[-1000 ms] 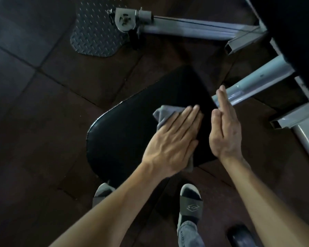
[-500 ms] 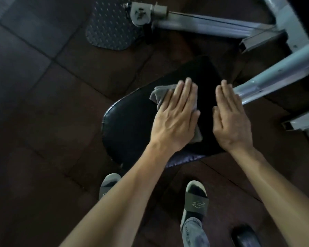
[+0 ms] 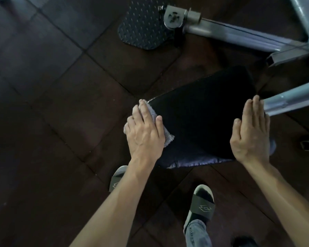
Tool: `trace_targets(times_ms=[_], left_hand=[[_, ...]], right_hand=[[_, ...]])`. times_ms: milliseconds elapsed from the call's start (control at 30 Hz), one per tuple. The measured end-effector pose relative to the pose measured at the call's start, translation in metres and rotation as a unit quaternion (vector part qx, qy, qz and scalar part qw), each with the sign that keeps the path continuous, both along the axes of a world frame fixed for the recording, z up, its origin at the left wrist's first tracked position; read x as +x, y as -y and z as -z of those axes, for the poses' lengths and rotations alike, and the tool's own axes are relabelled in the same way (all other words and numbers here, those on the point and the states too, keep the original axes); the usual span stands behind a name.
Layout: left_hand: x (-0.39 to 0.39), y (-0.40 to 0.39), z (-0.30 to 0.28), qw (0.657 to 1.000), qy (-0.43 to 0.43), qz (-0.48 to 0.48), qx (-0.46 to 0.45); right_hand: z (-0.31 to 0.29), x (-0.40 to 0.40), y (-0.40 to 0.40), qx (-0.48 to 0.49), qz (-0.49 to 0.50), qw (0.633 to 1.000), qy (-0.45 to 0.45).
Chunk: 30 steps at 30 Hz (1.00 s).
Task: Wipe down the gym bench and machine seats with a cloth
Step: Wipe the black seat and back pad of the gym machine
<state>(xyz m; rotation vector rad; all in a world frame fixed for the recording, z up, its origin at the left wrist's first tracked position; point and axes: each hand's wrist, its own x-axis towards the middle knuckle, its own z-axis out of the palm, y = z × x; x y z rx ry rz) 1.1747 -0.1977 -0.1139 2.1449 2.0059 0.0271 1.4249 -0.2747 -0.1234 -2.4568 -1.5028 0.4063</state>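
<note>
**Seat wipe: cloth at left edge of pad**

Seat pad (image 3: 200, 122): black, padded, centre-right of frame, mounted on grey machine frame (image 3: 292, 100) running off to the right edge. Near edge of pad shows a wrinkled, shiny strip along the bottom.

Cloth (image 3: 165, 137): grey, bunched, at the left edge of the pad, approx. mid-frame. Mostly covered by the left hand; a corner sticks out to the right of the hand, another bit shows by the fingertips.

Left hand (image 3: 144, 132): palm down on the cloth, fingers extended and close together, pressing it flat against the pad's left edge. Not curled round it.

Right hand (image 3: 251, 134): flat, fingers straight and together, resting at the pad's right edge, fingertips near the grey frame tube. Holds nothing. Well apart from the left hand, w/ bare pad between.

Surroundings: dark tiled floor (image 3: 52, 104). Diamond-pattern footplate (image 3: 143, 27) at top centre, beside a grey pivot bracket (image 3: 175, 16) and long tube running to the upper right. Two slide sandals (image 3: 202, 202) at bottom of frame, one partly hidden under the left forearm; denim hem shows at the right foot.
</note>
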Motion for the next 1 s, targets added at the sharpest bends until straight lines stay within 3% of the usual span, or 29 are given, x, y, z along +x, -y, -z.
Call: trace_targets(times_ms=[233, 400, 733, 1000], left_hand=[[-0.064, -0.017, -0.046, 0.995, 0.030, -0.018, -0.098], [-0.104, -0.070, -0.136, 0.996, 0.039, 0.073, 0.045], [-0.132, -0.211, -0.396, 0.956, 0.078, 0.187, 0.213], [-0.124, -0.332, -0.531, 0.913, 0.154, 0.261, 0.272]], right_hand=[[-0.044, -0.057, -0.007, -0.036, -0.097, 0.985, -0.135], [-0.133, -0.117, -0.065, -0.074, -0.156, 0.949, -0.263], [-0.385, -0.209, -0.190, -0.010, -0.179, 0.965, -0.194], [-0.503, -0.201, -0.271, 0.071, -0.102, 0.971, -0.204]])
